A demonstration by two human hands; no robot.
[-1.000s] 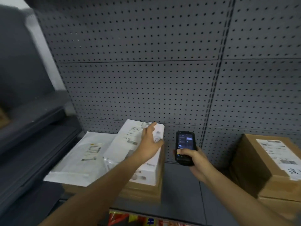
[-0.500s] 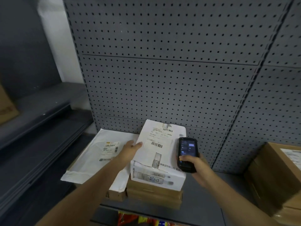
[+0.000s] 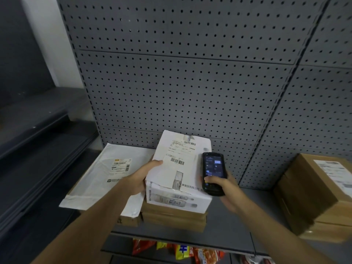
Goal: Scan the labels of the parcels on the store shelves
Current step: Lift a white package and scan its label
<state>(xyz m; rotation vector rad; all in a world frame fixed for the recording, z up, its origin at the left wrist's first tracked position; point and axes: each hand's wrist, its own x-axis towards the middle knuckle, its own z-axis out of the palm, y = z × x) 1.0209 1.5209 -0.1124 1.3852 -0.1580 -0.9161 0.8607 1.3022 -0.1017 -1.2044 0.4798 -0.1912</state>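
Note:
A white box (image 3: 179, 172) with a barcode label (image 3: 177, 161) on top lies on stacked flat brown cartons (image 3: 174, 218) on the grey shelf (image 3: 228, 235). My left hand (image 3: 142, 178) grips the white box at its left edge, thumb on the top. My right hand (image 3: 222, 189) holds a black handheld scanner (image 3: 212, 173) upright just right of the box, with its screen lit and facing me. A white mailer bag (image 3: 106, 176) with a yellow-topped label (image 3: 122, 164) lies to the left.
A brown cardboard box (image 3: 314, 197) with a white label stands at the right on the shelf. Grey pegboard (image 3: 181, 82) backs the shelf. Dark shelving (image 3: 34, 149) runs along the left. Colourful snack packets (image 3: 182, 250) show on the shelf below.
My left hand slid from the top far end of the white box to its left edge and now grips it, uncovering the barcode label. The view has shifted left and closer.

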